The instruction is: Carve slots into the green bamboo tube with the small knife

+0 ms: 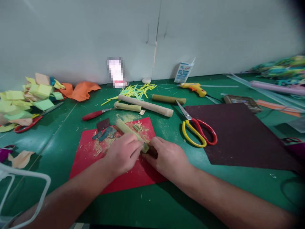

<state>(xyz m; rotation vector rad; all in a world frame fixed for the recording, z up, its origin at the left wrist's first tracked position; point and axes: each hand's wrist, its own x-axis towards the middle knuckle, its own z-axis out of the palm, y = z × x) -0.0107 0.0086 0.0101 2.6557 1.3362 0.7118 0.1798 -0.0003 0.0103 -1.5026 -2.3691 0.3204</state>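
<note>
My left hand (125,151) is closed around a pale green bamboo tube (127,128), which slants over a red sheet (119,183). At the tube's near end, the fingers of my right hand (169,157) are pinched on a dark brown piece (153,152) that looks like sandpaper; my fingers partly hide it. Shavings (97,148), dark scraps (107,133) and a small brown square (103,124) lie on the sheet. Just beyond are a red-handled knife (95,114), a short bamboo piece (128,107), a longer pale stick (147,105) and a greenish tube (168,99).
Red-and-yellow scissors (199,132) lie open beside a large dark brown sheet (238,136). Behind are a yellow glue gun (196,89), a carton (183,72), yellow strips (133,92) and a blurred-out phone (116,72). Folded papers (30,95) fill the left; a white frame (45,187) stands front left.
</note>
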